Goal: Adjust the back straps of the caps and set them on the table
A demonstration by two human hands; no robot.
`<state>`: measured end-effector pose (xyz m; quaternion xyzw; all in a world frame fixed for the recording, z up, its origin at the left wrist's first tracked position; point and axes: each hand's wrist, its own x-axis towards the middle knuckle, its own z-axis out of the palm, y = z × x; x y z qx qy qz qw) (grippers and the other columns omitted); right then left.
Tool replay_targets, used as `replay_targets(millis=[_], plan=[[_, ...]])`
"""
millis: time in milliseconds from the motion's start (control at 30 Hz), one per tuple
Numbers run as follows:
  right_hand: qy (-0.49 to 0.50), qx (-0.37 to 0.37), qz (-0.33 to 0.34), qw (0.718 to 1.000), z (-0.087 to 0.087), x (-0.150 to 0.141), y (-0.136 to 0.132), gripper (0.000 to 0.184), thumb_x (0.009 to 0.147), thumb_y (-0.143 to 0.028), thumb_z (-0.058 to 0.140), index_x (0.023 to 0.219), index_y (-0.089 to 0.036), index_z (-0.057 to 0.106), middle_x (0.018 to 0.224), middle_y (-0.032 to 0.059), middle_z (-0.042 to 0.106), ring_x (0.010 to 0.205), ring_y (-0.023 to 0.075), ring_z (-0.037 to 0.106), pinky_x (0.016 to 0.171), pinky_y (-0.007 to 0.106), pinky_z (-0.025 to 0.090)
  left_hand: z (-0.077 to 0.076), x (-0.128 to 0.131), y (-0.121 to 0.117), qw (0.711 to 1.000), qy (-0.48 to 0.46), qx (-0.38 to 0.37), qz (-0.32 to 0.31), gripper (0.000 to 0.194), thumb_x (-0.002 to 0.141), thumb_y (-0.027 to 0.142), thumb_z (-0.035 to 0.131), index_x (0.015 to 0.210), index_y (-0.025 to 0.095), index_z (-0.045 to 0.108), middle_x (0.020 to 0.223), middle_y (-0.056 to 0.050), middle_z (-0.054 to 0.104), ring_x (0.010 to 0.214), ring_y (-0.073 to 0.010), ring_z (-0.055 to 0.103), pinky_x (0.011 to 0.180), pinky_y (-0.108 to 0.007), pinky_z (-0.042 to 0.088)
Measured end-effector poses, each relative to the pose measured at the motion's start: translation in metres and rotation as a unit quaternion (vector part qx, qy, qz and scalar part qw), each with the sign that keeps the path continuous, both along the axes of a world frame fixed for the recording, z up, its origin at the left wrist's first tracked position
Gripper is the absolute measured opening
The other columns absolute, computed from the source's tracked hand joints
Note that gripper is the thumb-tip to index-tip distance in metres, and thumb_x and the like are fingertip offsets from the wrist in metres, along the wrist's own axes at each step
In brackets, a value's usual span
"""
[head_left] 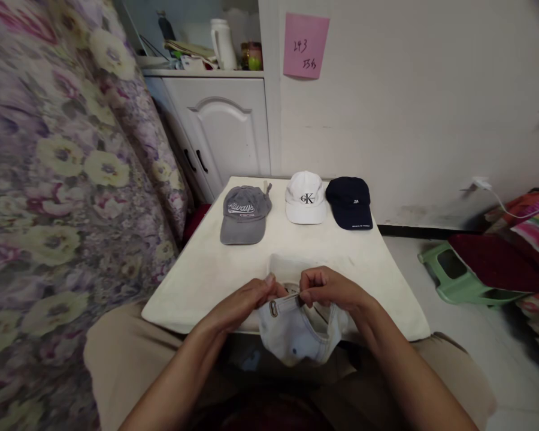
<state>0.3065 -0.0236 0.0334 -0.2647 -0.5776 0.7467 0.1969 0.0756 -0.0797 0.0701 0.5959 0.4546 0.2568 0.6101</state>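
Cap of pale-blue fabric (291, 344): back strap (288, 303) lies left-right; left hand (251, 295) grips beside metal buckle (273, 309), right hand (327, 287) pinches strap.

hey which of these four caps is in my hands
The pale cap nearest you, with your left hand and right hand at its back strap. The gray cap, white cap and navy cap lie farther back on the table, untouched.

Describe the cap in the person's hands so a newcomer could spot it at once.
Find the cream table, then its near edge. There the left hand and right hand hold a pale baseball cap, an oval metal eyelet at its back. Unlike the grey cap, white cap and navy cap lying farther back, it alone is held.
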Motion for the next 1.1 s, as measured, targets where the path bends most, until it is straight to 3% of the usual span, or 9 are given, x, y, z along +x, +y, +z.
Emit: replay_targets(millis=[167, 300, 533, 700, 1100], plan=[[0.003, -0.003, -0.013, 1.0, 0.003, 0.001, -0.001, 0.028, 0.075, -0.033, 0.078, 0.072, -0.015, 0.058, 0.061, -0.0038, 0.063, 0.042, 0.0037, 0.036, 0.039, 0.017, 0.023, 0.005, -0.002, 0.0, 0.999, -0.013, 0.011, -0.047, 0.043, 0.081, 0.056, 0.065, 0.092, 0.014, 0.072, 0.081, -0.002, 0.063, 0.075, -0.0161, 0.051, 0.068, -0.026, 0.038], [0.023, -0.003, 0.013, 1.0, 0.006, 0.004, -0.001, 0.026, 0.078, -0.035, 0.075, 0.076, -0.014, 0.061, 0.067, -0.0015, 0.066, 0.043, 0.004, 0.038, 0.04, 0.017, 0.027, 0.002, -0.006, 0.0, 0.998, -0.061, -0.02, -0.026, 0.046, 0.088, 0.055, 0.055, 0.092, 0.013, 0.073, 0.087, -0.006, 0.067, 0.08, -0.018, 0.055, 0.075, -0.028, 0.041], [0.014, 0.009, 0.042, 0.999, 0.01, 0.004, -0.003, 0.026, 0.078, -0.037, 0.075, 0.08, -0.013, 0.065, 0.066, -0.002, 0.066, 0.044, 0.0045, 0.043, 0.043, 0.018, 0.031, -0.002, 0.006, -0.004, 0.997, -0.042, -0.072, -0.009, 0.033, 0.077, 0.045, 0.073, 0.078, 0.013, 0.066, 0.064, 0.002, 0.056, 0.056, -0.0093, 0.043, 0.055, -0.022, 0.03], [0.01, 0.019, 0.073, 0.997, 0.014, 0.008, -0.004, 0.028, 0.08, -0.039, 0.074, 0.087, -0.013, 0.066, 0.066, -0.0008, 0.068, 0.046, 0.0062, 0.048, 0.044, 0.018, 0.034, -0.002, 0.008, -0.004, 0.998, -0.034, -0.054, 0.023, 0.035, 0.074, 0.046, 0.075, 0.071, 0.014, 0.061, 0.059, 0.005, 0.049, 0.053, -0.0078, 0.036, 0.05, -0.021, 0.026], [0.012, 0.029, 0.072, 0.997, 0.02, 0.005, -0.009, 0.023, 0.081, -0.034, 0.074, 0.082, -0.013, 0.065, 0.062, -0.0024, 0.065, 0.045, 0.0049, 0.045, 0.044, 0.018, 0.032, 0.004, 0.014, -0.006, 0.997, -0.037, -0.064, 0.021, 0.032, 0.077, 0.041, 0.073, 0.067, 0.014, 0.058, 0.056, 0.006, 0.048, 0.05, -0.0067, 0.036, 0.048, -0.02, 0.027]])
